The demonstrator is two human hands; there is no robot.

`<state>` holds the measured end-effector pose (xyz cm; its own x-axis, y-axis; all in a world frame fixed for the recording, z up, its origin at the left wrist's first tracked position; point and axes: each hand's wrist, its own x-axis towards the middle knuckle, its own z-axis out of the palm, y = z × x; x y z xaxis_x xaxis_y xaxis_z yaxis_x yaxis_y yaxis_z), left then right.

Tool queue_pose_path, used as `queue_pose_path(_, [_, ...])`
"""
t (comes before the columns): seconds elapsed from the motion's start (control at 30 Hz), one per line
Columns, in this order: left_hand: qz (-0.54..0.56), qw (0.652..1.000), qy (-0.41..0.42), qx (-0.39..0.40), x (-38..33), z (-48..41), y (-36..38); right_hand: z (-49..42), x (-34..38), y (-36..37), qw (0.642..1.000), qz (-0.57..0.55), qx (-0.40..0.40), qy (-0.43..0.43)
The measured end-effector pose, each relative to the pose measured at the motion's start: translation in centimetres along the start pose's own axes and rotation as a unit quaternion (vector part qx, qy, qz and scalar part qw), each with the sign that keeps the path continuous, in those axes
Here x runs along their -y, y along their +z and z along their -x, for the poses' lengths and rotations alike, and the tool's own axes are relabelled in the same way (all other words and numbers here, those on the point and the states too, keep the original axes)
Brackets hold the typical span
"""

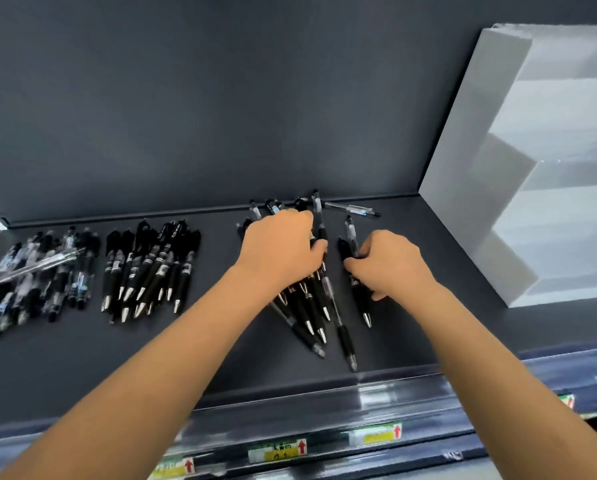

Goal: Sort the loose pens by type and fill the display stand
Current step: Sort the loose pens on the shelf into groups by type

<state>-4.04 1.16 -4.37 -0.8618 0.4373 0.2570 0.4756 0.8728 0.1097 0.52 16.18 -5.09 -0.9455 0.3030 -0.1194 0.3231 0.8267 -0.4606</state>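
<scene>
grey shelf gap between gripped pens and white display stand

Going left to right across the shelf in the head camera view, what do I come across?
Mixed clear-barrel pen pile → black pen pile → left hand on the loose pens → right hand gripping a black pen → white display stand.

On the shelf, one pen group lies far left, a second group just right of it, the loose heap at centre, the display stand at right
</scene>
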Motion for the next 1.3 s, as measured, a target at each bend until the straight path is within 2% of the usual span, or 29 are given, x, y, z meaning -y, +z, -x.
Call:
queue_pose_path(0.13, [0.027,1.000,-0.006,0.016,-0.4,-0.4,-0.1,-1.5,-0.7,-0.3,0.999,0.030,-0.026,-0.004])
queue_pose_path(0.33, [0.013,0.999,0.002,0.045,-0.8,-1.2,0.0,-1.8,0.4,-1.4,0.997,0.071,0.025,0.027])
queue_pose_path(0.53, [-0.011,0.996,-0.006,0.087,-0.7,-2.5,-0.2,-2.6,1.1,-1.1,0.995,0.101,0.008,0.025])
queue_pose_path(0.6, [-0.011,0.997,-0.011,0.081,-0.8,-2.8,-0.4,-2.9,0.7,-1.1,0.997,0.052,0.036,0.033])
queue_pose_path(0.7, [-0.009,0.995,-0.006,0.097,-1.1,-3.0,-0.9,-2.9,-0.6,-1.1,0.980,-0.160,0.103,0.059])
queue_pose_path(0.77, [0.000,0.986,-0.006,0.170,-1.6,-2.9,-1.5,-2.6,-1.3,-1.4,0.954,-0.276,0.098,0.070])
queue_pose_path(0.87, [0.006,0.951,-0.006,0.308,-2.8,-2.5,-1.7,-2.1,-1.8,-1.8,0.929,-0.358,0.063,0.072])
queue_pose_path(0.93, [0.016,0.938,-0.009,0.345,-3.5,-2.3,-1.2,-1.8,-1.8,-2.0,0.910,-0.403,0.053,0.078])
queue_pose_path(1.13, [0.056,0.934,-0.009,0.352,-4.8,-1.7,-0.6,-1.1,-2.5,-2.4,0.842,-0.523,0.068,0.112])
queue_pose_path(1.2, [0.122,0.933,-0.012,0.339,-4.6,-1.8,-0.7,-0.9,-2.9,-2.6,0.839,-0.527,0.076,0.116])
queue_pose_path(1.3, [0.297,0.913,-0.041,0.276,-4.2,-2.6,-1.6,-0.4,-3.0,-2.2,0.830,-0.539,0.094,0.114])
